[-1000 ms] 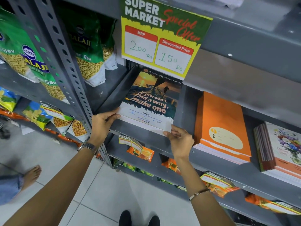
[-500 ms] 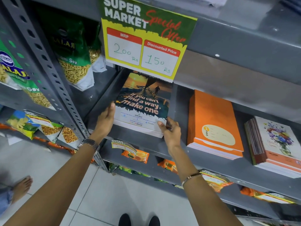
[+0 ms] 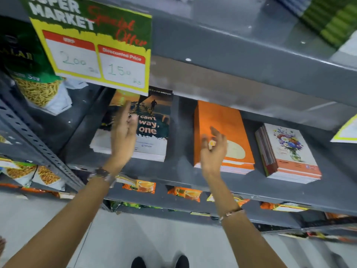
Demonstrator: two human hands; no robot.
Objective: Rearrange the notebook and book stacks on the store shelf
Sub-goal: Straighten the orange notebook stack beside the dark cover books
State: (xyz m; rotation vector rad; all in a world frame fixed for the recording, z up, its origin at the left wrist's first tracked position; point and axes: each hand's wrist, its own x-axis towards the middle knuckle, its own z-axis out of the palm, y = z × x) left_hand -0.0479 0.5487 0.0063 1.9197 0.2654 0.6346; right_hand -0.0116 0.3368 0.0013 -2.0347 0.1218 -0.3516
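Note:
Three stacks lie on the grey shelf (image 3: 173,171). The left stack of notebooks (image 3: 152,130) has a dark cover reading "can't way, one". An orange notebook stack (image 3: 220,120) lies in the middle. A floral-cover stack (image 3: 289,151) sits to the right. My left hand (image 3: 123,136) hovers open in front of the left stack, fingers spread, holding nothing. My right hand (image 3: 212,149) is raised in front of the orange stack, fingers loosely curled, empty. Both hands are blurred.
A "Super Market Special Offer" price card (image 3: 96,45) hangs from the upper shelf edge above the left stack. Snack bags (image 3: 38,89) hang to the left, behind a perforated upright (image 3: 32,140). Orange packets (image 3: 141,185) fill the lower shelf. Another card (image 3: 345,130) sits at far right.
Both hands have let go of the left stack, which now lies pushed back on the shelf. My right hand has moved right, over the orange stack. The view has shifted right.

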